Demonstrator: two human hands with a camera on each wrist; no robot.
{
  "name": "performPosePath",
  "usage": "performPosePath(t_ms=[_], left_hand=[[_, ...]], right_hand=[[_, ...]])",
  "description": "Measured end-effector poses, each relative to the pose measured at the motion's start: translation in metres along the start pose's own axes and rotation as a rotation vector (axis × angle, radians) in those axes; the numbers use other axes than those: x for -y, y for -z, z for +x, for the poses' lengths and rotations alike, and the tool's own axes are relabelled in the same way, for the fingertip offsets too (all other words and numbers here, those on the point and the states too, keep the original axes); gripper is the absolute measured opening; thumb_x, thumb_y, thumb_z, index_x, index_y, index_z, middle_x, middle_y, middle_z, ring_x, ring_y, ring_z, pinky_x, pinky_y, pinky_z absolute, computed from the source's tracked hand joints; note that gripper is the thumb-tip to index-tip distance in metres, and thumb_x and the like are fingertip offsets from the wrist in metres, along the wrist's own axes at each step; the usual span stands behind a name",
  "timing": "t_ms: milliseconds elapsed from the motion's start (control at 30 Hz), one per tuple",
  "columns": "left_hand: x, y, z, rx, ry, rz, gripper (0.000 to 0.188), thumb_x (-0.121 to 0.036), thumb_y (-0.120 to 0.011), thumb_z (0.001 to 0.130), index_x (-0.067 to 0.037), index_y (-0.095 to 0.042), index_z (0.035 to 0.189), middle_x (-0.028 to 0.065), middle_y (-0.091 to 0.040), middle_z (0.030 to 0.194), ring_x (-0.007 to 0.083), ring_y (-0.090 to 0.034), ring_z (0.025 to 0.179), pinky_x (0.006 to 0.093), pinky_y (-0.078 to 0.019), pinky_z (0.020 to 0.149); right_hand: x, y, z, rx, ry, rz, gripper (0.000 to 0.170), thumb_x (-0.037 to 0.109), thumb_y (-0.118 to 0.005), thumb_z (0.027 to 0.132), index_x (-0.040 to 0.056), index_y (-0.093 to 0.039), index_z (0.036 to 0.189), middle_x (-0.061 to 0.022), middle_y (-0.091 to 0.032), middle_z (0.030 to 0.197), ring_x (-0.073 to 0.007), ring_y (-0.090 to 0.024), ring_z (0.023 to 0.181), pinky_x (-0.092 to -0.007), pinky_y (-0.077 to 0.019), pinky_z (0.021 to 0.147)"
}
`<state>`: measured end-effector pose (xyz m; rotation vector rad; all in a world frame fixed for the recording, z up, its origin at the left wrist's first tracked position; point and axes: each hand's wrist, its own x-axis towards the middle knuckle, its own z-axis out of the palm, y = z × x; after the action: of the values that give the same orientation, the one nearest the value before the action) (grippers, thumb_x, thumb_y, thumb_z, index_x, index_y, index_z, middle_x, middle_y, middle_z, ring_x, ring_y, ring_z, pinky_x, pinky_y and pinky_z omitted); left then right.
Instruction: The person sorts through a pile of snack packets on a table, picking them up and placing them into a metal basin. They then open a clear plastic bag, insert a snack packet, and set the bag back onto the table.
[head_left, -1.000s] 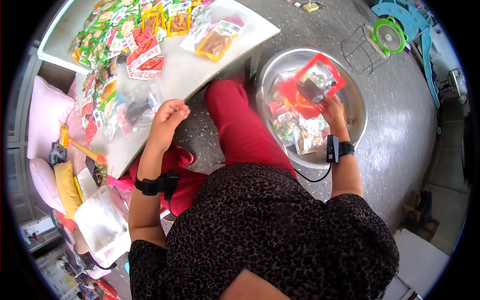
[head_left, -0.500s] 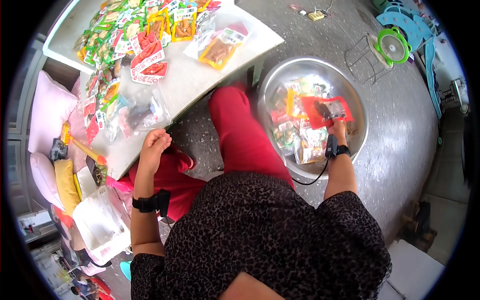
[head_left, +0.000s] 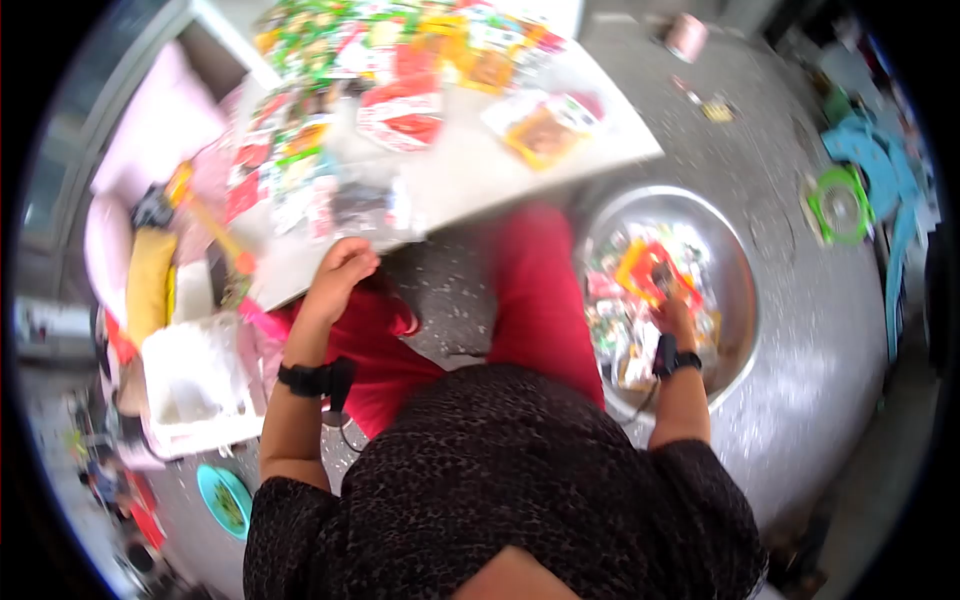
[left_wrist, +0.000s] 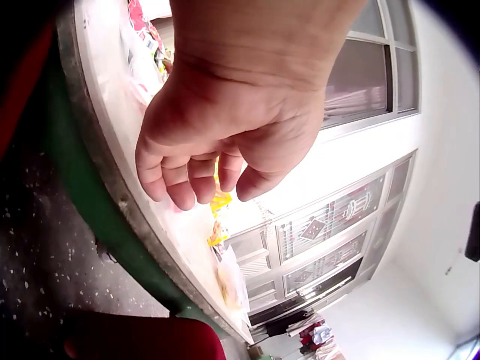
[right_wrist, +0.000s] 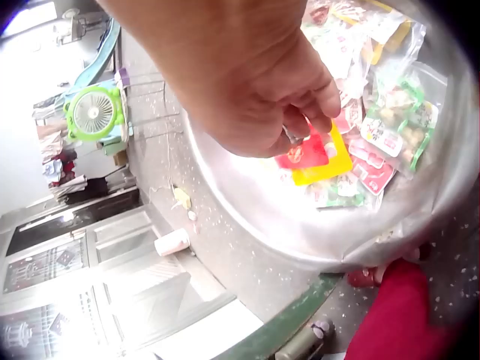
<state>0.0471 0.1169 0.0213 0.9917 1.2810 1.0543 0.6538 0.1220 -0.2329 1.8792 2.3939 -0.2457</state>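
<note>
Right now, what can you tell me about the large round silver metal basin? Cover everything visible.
The large round silver basin looks metallic, with a wide open mouth, a curved rim and shiny walls catching bright glare. It stands upright on the speckled grey floor, to the person's right. Colourful plastic packets lie heaped inside, leaving part of the wall bare. The right hand reaches in with a red plastic packet; whether it touches the metal is unclear.

A bright room with a speckled grey floor [head_left: 690, 140].
White wall [left_wrist: 356, 169] surrounds a framed window [left_wrist: 358, 79] and panelled, patterned doors [left_wrist: 322, 225]; a pale-topped table [head_left: 470, 185] stands near a pink cushion [head_left: 155, 110], well apart from a green fan [head_left: 840, 205].
</note>
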Motion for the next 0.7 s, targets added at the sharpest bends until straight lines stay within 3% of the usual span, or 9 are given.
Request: performPosePath(t_ms=[33,100,167,200,233,300,433,500,700], left_hand=[[-0.001,0.008,0.002,0.002,-0.030,0.009,0.019,-0.010,-0.051,0.080,-0.003,-0.047,0.097,0.0041,-0.052,0.086,0.0117,-0.051,0.079,0.0229,-0.0405,0.071],[-0.008,0.018,0.004,-0.018,-0.082,0.032,0.022,-0.011,-0.053,0.078,-0.002,-0.047,0.098,0.0028,-0.052,0.084,0.0105,-0.050,0.078,0.0225,-0.0401,0.070],[-0.019,0.027,0.004,-0.079,-0.095,0.033,0.016,-0.009,-0.051,0.080,-0.004,-0.048,0.095,0.0024,-0.052,0.085,0.0111,-0.051,0.079,0.0231,-0.0425,0.071],[-0.022,0.034,0.007,-0.064,-0.129,0.017,0.016,-0.010,-0.051,0.079,-0.004,-0.048,0.094,0.0014,-0.051,0.084,0.0100,-0.050,0.078,0.0226,-0.0416,0.070],[-0.024,0.043,0.010,-0.072,-0.136,0.047,0.016,-0.010,-0.051,0.079,-0.004,-0.048,0.094,0.0013,-0.051,0.084,0.0097,-0.049,0.078,0.0225,-0.0413,0.070],[-0.030,0.062,0.019,-0.083,-0.146,0.109,0.017,-0.010,-0.051,0.079,-0.004,-0.048,0.094,0.0009,-0.050,0.084,0.0089,-0.049,0.078,0.0224,-0.0408,0.069],[-0.042,0.096,0.039,-0.216,-0.160,0.261,0.019,-0.012,-0.051,0.075,-0.002,-0.050,0.091,0.0004,-0.051,0.081,0.0084,-0.046,0.071,0.0222,-0.0387,0.064],[-0.047,0.114,0.054,-0.299,-0.170,0.364,0.019,-0.014,-0.051,0.074,-0.001,-0.051,0.089,0.0017,-0.052,0.078,0.0090,-0.047,0.070,0.0225,-0.0391,0.062],[-0.061,0.150,0.094,-0.427,-0.272,0.782,0.017,-0.013,-0.054,0.072,-0.002,-0.052,0.086,0.0033,-0.051,0.073,0.0111,-0.049,0.068,0.0251,-0.0396,0.060]], right_hand=[[0.006,0.016,0.003,-0.281,0.145,0.128,0.028,0.029,-0.058,0.065,0.0065,-0.050,0.051,-0.0135,-0.050,0.052,-0.0285,-0.049,0.049,-0.0382,-0.0364,0.044],[0.023,0.048,0.020,-0.281,0.142,0.222,0.007,0.006,-0.058,0.062,0.0031,-0.052,0.060,-0.0124,-0.051,0.057,-0.0272,-0.050,0.052,-0.0326,-0.0383,0.045],[0.054,0.080,0.042,-0.124,-0.204,1.169,0.009,0.007,-0.052,0.067,0.0036,-0.052,0.076,-0.0075,-0.051,0.066,-0.0190,-0.053,0.061,-0.0281,-0.0395,0.049],[0.070,0.096,0.054,-0.179,-0.428,1.567,0.014,0.007,-0.050,0.070,0.0039,-0.052,0.083,-0.0051,-0.052,0.070,-0.0149,-0.054,0.065,-0.0259,-0.0401,0.051],[0.100,0.130,0.059,-0.132,-0.635,1.598,0.021,0.014,-0.049,0.073,0.0058,-0.049,0.093,-0.0012,-0.052,0.077,-0.0129,-0.054,0.071,-0.0248,-0.0420,0.055],[0.137,0.162,0.074,-0.186,-0.529,1.486,0.028,0.015,-0.050,0.073,0.0047,-0.046,0.099,-0.0025,-0.053,0.080,-0.0123,-0.054,0.072,-0.0237,-0.0413,0.056],[0.177,0.158,0.110,-0.219,-0.187,1.322,0.021,0.010,-0.051,0.076,0.0034,-0.049,0.096,-0.0022,-0.053,0.081,-0.0111,-0.053,0.073,-0.0203,-0.0404,0.057],[0.203,0.155,0.119,-0.353,0.078,1.044,0.018,0.007,-0.051,0.077,0.0008,-0.051,0.093,-0.0031,-0.053,0.083,-0.0089,-0.050,0.075,-0.0201,-0.0409,0.061],[0.278,0.182,0.112,-0.452,0.323,0.700,0.024,0.010,-0.056,0.071,-0.0004,-0.049,0.092,-0.0176,-0.051,0.099,-0.0334,-0.046,0.097,-0.0363,-0.0369,0.084]])
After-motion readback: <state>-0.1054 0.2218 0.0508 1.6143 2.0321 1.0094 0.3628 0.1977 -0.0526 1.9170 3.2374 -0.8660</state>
